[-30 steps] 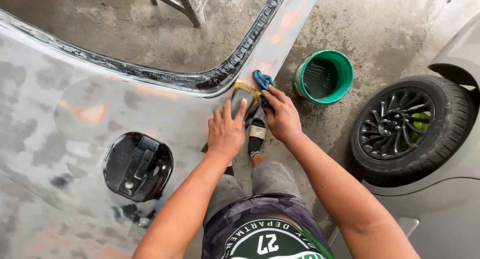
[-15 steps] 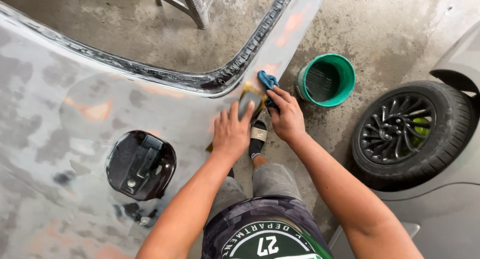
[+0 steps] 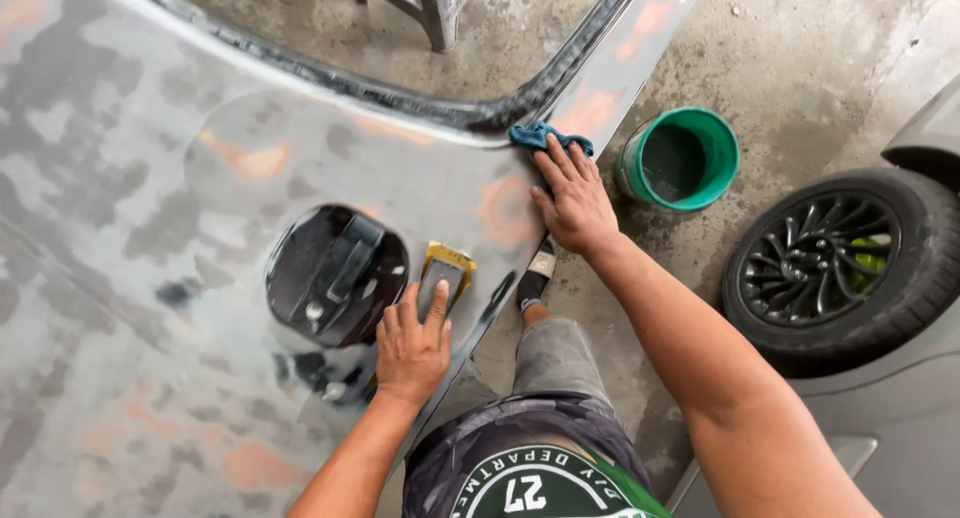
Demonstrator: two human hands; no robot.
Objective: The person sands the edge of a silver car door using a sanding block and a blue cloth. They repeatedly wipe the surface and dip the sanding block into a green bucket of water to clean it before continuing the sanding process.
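My left hand (image 3: 412, 343) presses a yellow sanding block (image 3: 443, 274) with grey paper flat against a sanded grey car body panel (image 3: 150, 228), just right of the open fuel filler recess (image 3: 335, 273). My right hand (image 3: 570, 198) lies flat near the panel's edge, its fingertips on a blue cloth (image 3: 545, 138) by the black window seal. Orange primer patches show through the paint between the two hands.
A green bucket (image 3: 680, 160) stands on the concrete floor right of the panel. A black alloy wheel (image 3: 835, 268) of a grey car sits at the right. A metal stand leg (image 3: 435, 8) is at the top. My foot (image 3: 535, 273) rests below the panel.
My left hand has slid the sanding block down and left, from beside the cloth to the fuel filler recess. My right hand stays on the blue cloth.
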